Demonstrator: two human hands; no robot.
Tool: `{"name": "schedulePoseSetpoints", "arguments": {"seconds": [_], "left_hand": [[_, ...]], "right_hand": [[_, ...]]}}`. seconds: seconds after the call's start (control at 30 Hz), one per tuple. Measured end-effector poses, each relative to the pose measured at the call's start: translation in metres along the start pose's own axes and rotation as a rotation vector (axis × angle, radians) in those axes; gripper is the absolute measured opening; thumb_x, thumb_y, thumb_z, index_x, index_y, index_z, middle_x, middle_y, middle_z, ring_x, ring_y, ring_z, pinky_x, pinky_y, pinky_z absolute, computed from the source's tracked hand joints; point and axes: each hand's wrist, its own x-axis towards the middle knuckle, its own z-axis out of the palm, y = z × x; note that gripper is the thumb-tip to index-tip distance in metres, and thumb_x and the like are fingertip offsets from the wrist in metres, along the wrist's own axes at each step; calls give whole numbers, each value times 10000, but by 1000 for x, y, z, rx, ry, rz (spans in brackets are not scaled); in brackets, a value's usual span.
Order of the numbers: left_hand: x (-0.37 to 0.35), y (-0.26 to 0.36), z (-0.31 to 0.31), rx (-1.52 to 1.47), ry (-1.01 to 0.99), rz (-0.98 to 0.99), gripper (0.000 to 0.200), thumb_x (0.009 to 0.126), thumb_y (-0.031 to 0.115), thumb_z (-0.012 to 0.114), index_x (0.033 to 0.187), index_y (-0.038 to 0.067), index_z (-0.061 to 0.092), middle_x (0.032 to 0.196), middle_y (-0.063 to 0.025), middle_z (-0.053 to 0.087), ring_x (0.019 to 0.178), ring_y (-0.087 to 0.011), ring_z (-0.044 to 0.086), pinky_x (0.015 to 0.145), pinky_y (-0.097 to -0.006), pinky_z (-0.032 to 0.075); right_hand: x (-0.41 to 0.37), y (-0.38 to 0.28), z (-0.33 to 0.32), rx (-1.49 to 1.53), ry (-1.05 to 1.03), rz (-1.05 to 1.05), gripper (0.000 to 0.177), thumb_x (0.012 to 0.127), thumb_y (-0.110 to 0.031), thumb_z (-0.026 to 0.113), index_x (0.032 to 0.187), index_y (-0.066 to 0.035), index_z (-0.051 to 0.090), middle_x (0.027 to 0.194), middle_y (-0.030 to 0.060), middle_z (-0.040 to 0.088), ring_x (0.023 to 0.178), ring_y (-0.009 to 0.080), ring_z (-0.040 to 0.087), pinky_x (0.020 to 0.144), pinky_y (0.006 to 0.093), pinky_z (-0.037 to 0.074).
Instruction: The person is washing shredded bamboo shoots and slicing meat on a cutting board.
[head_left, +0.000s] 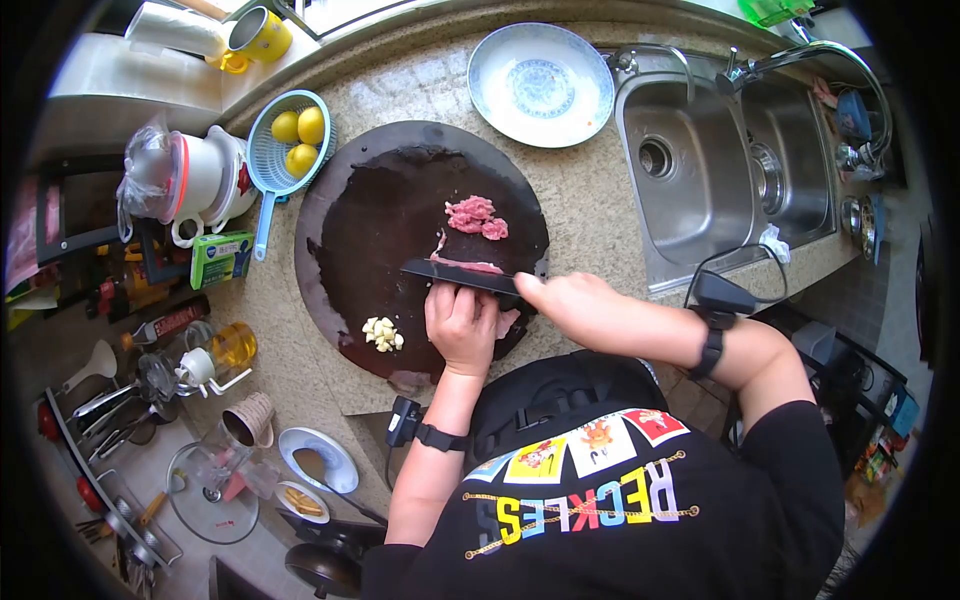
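Note:
My right hand (550,298) is closed round the handle of a knife (460,275), whose dark blade lies across the round dark cutting board (420,140). Just below the blade, my left hand (463,325) rests with bent fingers pressed together on a piece of meat (507,322), partly hidden under it. A thin strip of meat (468,265) lies along the blade's far side. Farther up the board sits a small pile of cut meat (476,216). Chopped garlic (382,335) is heaped at the board's lower left.
A blue-and-white plate (541,85) stands beyond the board, left of the double sink (690,150). A blue strainer (262,150) with yellow lemons (310,125) is at the upper left. Nearby are a green box (221,260), an oil bottle (234,345) and a glass lid (215,510).

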Motion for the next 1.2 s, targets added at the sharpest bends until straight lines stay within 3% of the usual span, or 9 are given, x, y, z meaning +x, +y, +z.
{"name": "schedulePoseSetpoints", "arguments": {"seconds": [0.1, 0.23, 0.43, 0.67, 0.77, 0.83, 0.9, 1.13, 1.2], "left_hand": [[3, 2, 0, -14, 26, -16, 312, 678, 97, 700, 985, 50, 669, 1054, -144, 622, 931, -353, 589, 826, -427, 468], [2, 5, -1, 15, 37, -21, 317, 692, 97, 692, 1004, 45, 663, 1041, -142, 619, 935, -352, 580, 829, -427, 463], [0, 3, -1, -30, 61, -8, 239, 698, 75, 678, 932, 40, 644, 1040, -132, 609, 984, -360, 573, 848, -442, 462], [-3, 2, -2, 17, 51, 11, 229, 710, 98, 672, 931, 39, 653, 1012, -134, 620, 943, -351, 579, 828, -429, 471], [-2, 3, 0, 20, 98, 30, 218, 717, 117, 667, 923, 45, 658, 993, -131, 623, 904, -347, 581, 804, -425, 473], [-4, 5, -2, 3, 94, 4, 187, 716, 121, 664, 890, 51, 654, 982, -128, 623, 890, -345, 579, 797, -425, 472], [-3, 5, -2, 5, 98, 11, 148, 717, 114, 656, 852, 55, 647, 968, -117, 627, 874, -338, 580, 792, -420, 472], [-3, 4, 1, -14, 149, 20, 142, 703, 76, 656, 840, 43, 670, 976, -93, 651, 921, -301, 608, 859, -396, 479], [-4, 2, 1, -8, 149, 24, 162, 702, 70, 657, 862, 45, 665, 983, -89, 642, 938, -296, 604, 850, -393, 484]], "right_hand": [[42, -11, 8, 135, 61, -64, 257, 834, -46, 499, 1068, -13, 398, 749, 217, 635, 751, 412, 646, 625, 485, 509], [30, -5, 14, 73, 130, -122, 239, 844, -55, 491, 1062, -13, 403, 749, 215, 634, 747, 410, 647, 621, 483, 511], [-25, 4, 8, -119, 3, 89, 220, 836, -51, 507, 1032, -9, 416, 787, 205, 654, 770, 386, 663, 624, 473, 522], [29, -17, 18, 56, 169, -96, 202, 844, -73, 511, 1014, -12, 421, 772, 199, 660, 738, 390, 666, 628, 463, 528], [22, -13, 19, 41, 186, -99, 225, 834, -42, 501, 1036, -26, 404, 760, 217, 631, 760, 430, 640, 620, 504, 502], [-1, -8, 16, -138, 105, 67, 182, 857, -79, 482, 1020, -24, 424, 807, 221, 656, 792, 402, 662, 657, 483, 523], [-10, 1, 12, -160, 85, 68, 183, 852, -68, 482, 1020, -32, 419, 814, 232, 648, 812, 409, 653, 663, 500, 513], [0, 12, -6, -97, 402, 78, 238, 832, -57, 516, 1035, -37, 393, 766, 245, 620, 775, 447, 618, 651, 528, 484], [-10, 7, -8, -98, 359, 62, 231, 837, -60, 510, 1037, -39, 395, 762, 246, 619, 774, 447, 617, 651, 531, 482]]}}
